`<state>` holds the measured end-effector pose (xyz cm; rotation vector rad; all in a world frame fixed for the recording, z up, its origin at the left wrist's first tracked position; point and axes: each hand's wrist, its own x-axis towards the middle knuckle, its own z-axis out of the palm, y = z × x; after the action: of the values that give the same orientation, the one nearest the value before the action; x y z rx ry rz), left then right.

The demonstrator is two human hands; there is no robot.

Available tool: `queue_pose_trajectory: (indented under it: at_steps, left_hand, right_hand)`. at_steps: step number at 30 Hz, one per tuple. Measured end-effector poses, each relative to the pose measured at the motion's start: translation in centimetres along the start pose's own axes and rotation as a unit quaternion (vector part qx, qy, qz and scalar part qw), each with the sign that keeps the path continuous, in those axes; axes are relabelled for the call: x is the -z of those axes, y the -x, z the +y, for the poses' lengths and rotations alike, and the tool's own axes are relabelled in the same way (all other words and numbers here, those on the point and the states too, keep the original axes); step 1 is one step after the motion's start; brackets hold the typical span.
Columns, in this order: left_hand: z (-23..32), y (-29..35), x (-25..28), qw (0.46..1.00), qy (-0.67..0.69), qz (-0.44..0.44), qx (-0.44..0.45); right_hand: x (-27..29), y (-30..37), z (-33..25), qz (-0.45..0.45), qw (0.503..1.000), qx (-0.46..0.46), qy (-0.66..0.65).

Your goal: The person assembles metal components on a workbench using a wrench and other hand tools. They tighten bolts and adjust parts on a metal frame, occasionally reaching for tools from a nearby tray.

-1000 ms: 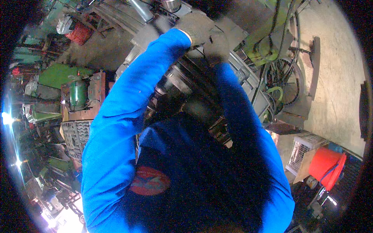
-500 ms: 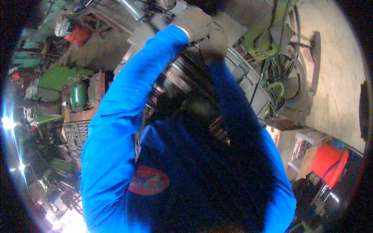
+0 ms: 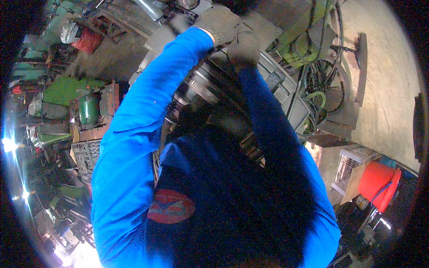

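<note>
Both my hands wear grey-brown work gloves and are close together over a grey metal machine [image 3: 268, 67] at the top middle. My left hand [image 3: 219, 24] is curled, with its back toward me and its fingertips out of sight. Just right of it and a little nearer, my right hand [image 3: 244, 48] is closed like a fist. Whatever the two hands grip is hidden by the gloves. Beneath my forearms lie shiny, round metal parts [image 3: 203, 89] of the machine, partly in shadow. A metal cylinder [image 3: 149, 9] juts out beyond my left hand.
A green motor-like cylinder [image 3: 89, 109] stands on a bench at left, above a grey plastic crate [image 3: 85, 156]. Red and white bags [image 3: 87, 41] lie at far left. On the right are a spoked wheel [image 3: 326, 85], hanging cables, a wire cage [image 3: 348, 167] and a red bucket [image 3: 377, 185].
My hands have shifted very slightly left in view and still lie side by side at the machine. The right glove, blurred by motion before, now shows more sharply.
</note>
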<state>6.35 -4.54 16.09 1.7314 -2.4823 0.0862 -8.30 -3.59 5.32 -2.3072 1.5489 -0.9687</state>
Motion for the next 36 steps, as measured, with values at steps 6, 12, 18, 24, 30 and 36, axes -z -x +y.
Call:
queue_pose_trajectory:
  at_steps: [6, 12, 18, 24, 30, 36]
  left_hand:
    - [0.2, -0.2, 0.4, 1.000, -0.018, 0.016, -0.011]
    - [-0.1, 0.7, 0.2, 0.999, 0.005, 0.037, 0.014]
    - [-1.0, 0.6, -1.2, 0.999, -0.003, 0.048, 0.000]
    - [-0.8, 0.8, -1.0, 0.999, -0.007, 0.032, 0.006]
    - [-0.7, 0.4, -0.4, 0.999, 0.031, 0.022, -0.016]
    - [0.0, 0.6, 0.5, 1.000, 0.008, -0.008, 0.011]
  right_hand:
    - [-1.1, 0.0, 1.4, 0.045, 0.999, 0.013, 0.006]
    - [-0.3, -0.7, 1.2, -0.031, 0.996, -0.026, -0.080]
    - [-0.6, -0.5, 3.2, -0.010, 0.986, 0.117, -0.117]
    - [-0.9, -0.7, 2.5, -0.039, 0.994, 0.070, -0.077]
    - [-1.9, -0.3, 2.3, -0.004, 0.993, 0.103, 0.059]
    - [-3.4, -0.2, 1.6, 0.063, 0.991, 0.061, 0.096]
